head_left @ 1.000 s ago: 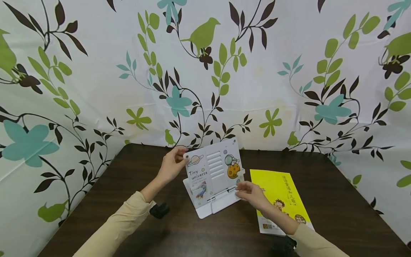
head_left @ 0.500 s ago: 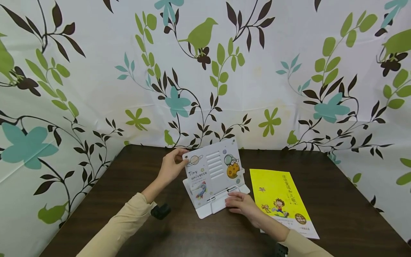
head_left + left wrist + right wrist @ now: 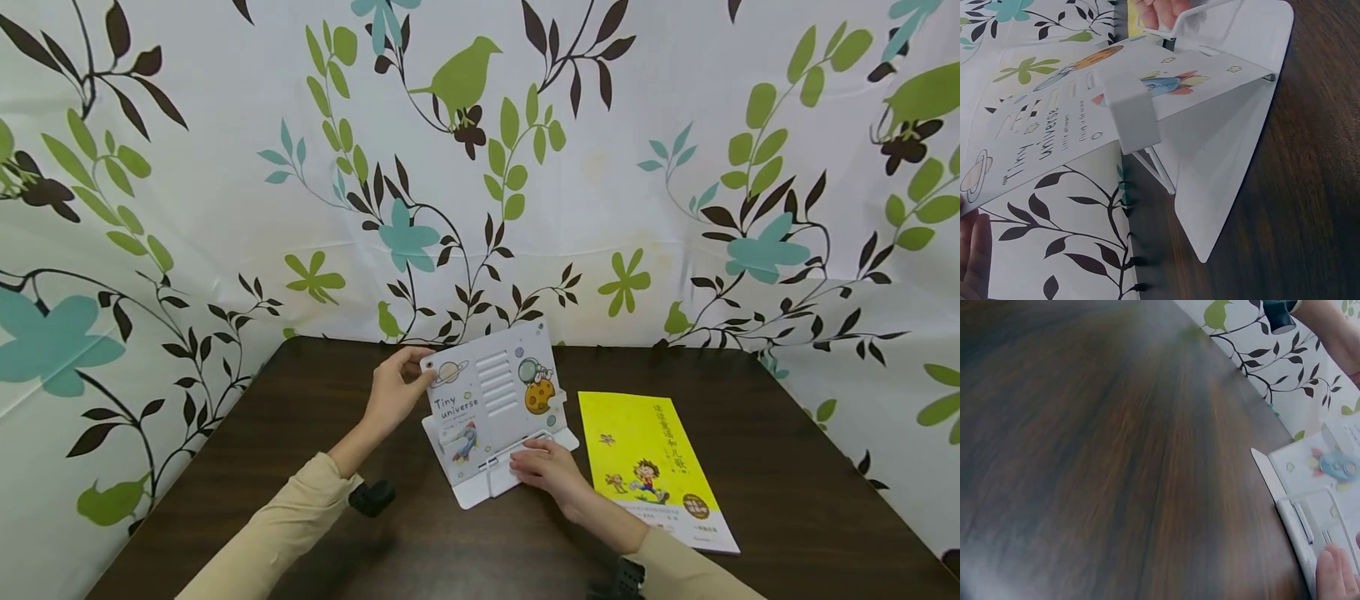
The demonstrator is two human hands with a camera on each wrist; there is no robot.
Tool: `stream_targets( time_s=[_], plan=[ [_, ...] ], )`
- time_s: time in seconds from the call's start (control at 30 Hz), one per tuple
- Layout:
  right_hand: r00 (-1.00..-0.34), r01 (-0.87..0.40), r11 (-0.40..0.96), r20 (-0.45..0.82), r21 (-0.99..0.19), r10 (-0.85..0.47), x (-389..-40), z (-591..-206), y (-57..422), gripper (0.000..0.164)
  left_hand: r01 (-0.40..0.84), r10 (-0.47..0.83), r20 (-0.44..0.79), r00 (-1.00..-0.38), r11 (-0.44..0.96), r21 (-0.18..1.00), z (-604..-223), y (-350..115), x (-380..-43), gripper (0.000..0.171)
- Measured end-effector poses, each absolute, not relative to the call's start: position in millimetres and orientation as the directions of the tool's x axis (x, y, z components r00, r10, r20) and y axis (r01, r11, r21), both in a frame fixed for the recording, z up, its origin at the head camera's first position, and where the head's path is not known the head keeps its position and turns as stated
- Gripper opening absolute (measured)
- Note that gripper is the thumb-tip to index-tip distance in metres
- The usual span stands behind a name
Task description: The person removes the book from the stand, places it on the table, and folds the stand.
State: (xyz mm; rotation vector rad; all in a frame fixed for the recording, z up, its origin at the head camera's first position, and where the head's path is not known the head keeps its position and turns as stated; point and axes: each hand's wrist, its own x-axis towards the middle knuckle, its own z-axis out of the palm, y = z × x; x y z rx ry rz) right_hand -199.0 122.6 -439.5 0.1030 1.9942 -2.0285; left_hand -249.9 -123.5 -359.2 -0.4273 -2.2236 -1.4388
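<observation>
A white book stand [image 3: 491,400] printed with "Tiny universe", a planet, a rocket and an astronaut stands propped on the table, its panel leaning back. My left hand [image 3: 395,385] pinches the panel's upper left corner; in the left wrist view its fingers [image 3: 977,250] show at the edge of the panel. On the stand's front base ledge rests my right hand [image 3: 551,475], fingers extended beside the wire page holder [image 3: 489,477]. That hand's fingers [image 3: 1330,575] also lie on the base in the right wrist view. Behind the panel, a metal support leg [image 3: 1159,172] shows in the left wrist view.
A yellow book [image 3: 637,433] with a cartoon child on its cover lies flat just right of the stand. Dark wood table [image 3: 300,417] surrounds both. A patterned cloth [image 3: 480,167] hangs behind the table's far edge.
My right hand has moved left from the stand's right side onto the front ledge, uncovering more of the yellow book. My left hand keeps its grip on the corner.
</observation>
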Motion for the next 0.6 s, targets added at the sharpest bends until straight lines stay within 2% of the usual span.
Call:
stream_targets(
  time_s=[0.17, 0.5, 0.6],
  plan=[
    [-0.960, 0.268, -0.051, -0.262, -0.962, -0.097, -201.8, -442.4, 109.8, 0.044, 0.487, -0.008, 0.536, -0.844, 0.406, 0.773, -359.9, -121.3, -249.3, 0.026],
    [-0.975, 0.214, -0.134, -0.204, -0.968, -0.086, -199.7, -449.2, 90.6, 0.028, 0.505, -0.012, 0.560, -0.829, 0.417, 0.756, -360.8, -122.3, -249.3, 0.024],
    [-0.977, 0.210, -0.139, -0.204, -0.968, -0.059, -200.7, -449.4, 89.9, 0.028, 0.525, -0.005, 0.579, -0.816, 0.413, 0.744, -362.0, -123.9, -249.5, 0.025]
  ],
)
